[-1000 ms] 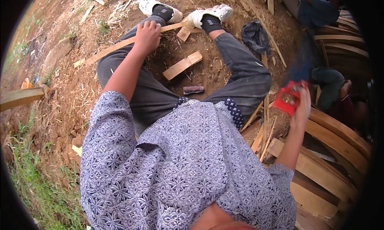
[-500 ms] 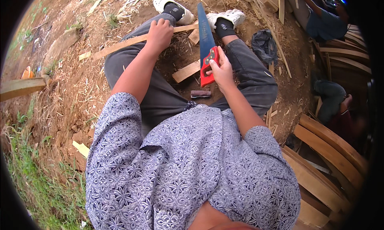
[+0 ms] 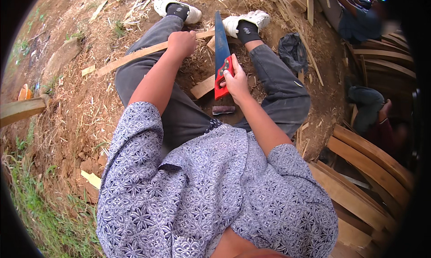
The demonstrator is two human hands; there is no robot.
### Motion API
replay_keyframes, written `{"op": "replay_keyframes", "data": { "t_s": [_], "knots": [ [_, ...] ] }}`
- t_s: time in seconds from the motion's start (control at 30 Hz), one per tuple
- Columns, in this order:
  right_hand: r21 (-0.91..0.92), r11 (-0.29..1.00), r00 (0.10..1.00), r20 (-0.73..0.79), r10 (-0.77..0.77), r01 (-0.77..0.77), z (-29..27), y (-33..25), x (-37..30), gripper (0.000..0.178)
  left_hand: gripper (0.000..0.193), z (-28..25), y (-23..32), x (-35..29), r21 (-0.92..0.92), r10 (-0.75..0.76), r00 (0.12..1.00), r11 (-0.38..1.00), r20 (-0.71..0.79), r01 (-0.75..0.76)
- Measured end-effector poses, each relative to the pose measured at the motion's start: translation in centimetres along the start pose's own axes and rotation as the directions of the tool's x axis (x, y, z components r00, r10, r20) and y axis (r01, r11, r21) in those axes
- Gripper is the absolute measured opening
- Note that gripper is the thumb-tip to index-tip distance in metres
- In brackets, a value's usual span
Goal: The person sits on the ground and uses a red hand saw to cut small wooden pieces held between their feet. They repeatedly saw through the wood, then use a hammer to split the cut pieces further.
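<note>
My right hand [image 3: 235, 80] is closed round the red handle of a handsaw [image 3: 221, 45]. Its blue blade points away from me, between my feet. A long, thin wooden strip [image 3: 130, 56] lies across my left thigh, and my left hand [image 3: 182, 44] grips it close to its far right end. That end meets the saw blade; whether the teeth are in the wood I cannot make out. Under the blade, on the ground between my legs, is a short wooden board [image 3: 203, 87]. Nearer to me lies a small brownish cylinder-like piece [image 3: 223, 110].
A black plastic bag [image 3: 292, 51] lies beyond my right knee. Curved wooden pieces [image 3: 350, 197] are stacked at the right, where other people [image 3: 361, 22] sit. A thick beam [image 3: 22, 111] juts in from the left. Wood shavings litter the soil.
The saw and my right hand have shifted slightly left and toward me. My left hand has turned a little on the strip, and my left foot has moved left.
</note>
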State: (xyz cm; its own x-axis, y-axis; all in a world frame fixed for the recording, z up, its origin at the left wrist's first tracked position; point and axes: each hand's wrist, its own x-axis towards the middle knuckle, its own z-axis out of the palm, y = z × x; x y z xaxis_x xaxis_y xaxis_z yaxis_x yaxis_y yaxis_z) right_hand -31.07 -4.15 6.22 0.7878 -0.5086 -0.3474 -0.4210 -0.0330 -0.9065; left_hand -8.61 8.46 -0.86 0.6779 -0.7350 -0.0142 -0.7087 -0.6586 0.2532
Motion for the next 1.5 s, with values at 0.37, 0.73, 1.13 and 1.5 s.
{"op": "replay_keyframes", "data": {
  "t_s": [0.37,0.73,1.13,1.5],
  "knots": [
    [-0.131,0.989,0.997,0.019,0.073,-0.070,-0.4,-0.9,0.1,0.076,0.027,1.6,-0.2,-0.7,-0.052,0.013,0.999,0.999,-0.041,-0.015],
    [-0.176,0.976,0.986,0.084,0.142,-0.125,-3.4,-1.5,-8.9,0.076,0.026,1.7,-0.8,-0.9,-0.087,-0.019,0.999,0.996,-0.026,0.016],
    [-0.165,0.981,0.995,0.015,0.101,-0.097,-0.4,-2.2,-1.4,0.073,0.028,1.2,-0.6,-0.9,-0.108,-0.020,1.000,0.994,-0.012,0.018],
    [-0.186,0.977,0.994,0.021,0.106,-0.100,-0.2,-2.1,-2.2,0.074,0.025,0.8,-0.6,-1.1,-0.105,-0.031,1.000,0.994,0.002,0.031]
  ]
}}
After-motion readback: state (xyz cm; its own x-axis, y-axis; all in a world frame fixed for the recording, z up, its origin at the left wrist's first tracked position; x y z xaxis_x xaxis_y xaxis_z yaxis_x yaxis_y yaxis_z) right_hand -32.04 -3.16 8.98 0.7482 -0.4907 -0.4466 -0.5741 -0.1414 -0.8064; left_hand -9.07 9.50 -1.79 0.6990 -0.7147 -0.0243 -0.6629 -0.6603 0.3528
